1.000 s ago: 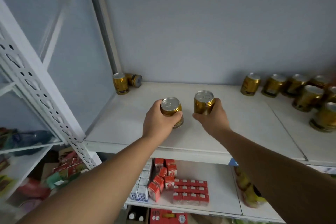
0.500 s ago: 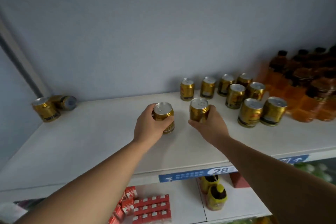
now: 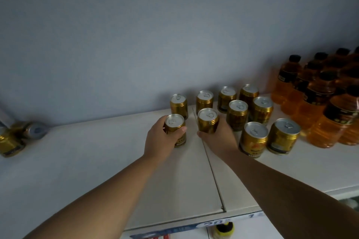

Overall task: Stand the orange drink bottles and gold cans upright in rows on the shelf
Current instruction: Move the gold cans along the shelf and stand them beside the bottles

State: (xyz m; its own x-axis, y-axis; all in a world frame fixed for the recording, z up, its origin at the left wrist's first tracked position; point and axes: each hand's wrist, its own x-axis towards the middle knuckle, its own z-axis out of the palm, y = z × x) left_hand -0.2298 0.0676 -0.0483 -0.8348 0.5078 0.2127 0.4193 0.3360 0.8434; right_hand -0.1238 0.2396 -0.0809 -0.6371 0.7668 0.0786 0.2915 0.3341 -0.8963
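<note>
My left hand (image 3: 160,142) grips an upright gold can (image 3: 174,128) on the white shelf (image 3: 97,161). Just to its right, my right hand (image 3: 219,137) grips a second upright gold can (image 3: 207,120). Both cans stand at the left edge of a group of several upright gold cans (image 3: 252,137) set in rows. Orange drink bottles (image 3: 318,106) with black caps stand upright in rows at the far right. At the far left, one gold can (image 3: 9,143) stands and another (image 3: 33,130) lies on its side.
A grey wall backs the shelf closely. A seam (image 3: 211,169) runs front to back between two shelf boards. A blue price strip (image 3: 194,229) marks the front edge, with a yellow-capped item (image 3: 223,231) on the shelf below.
Both hands have carried their cans to the right and farther back, up to the rows of standing cans. The view has swung right, bringing the orange bottles into sight.
</note>
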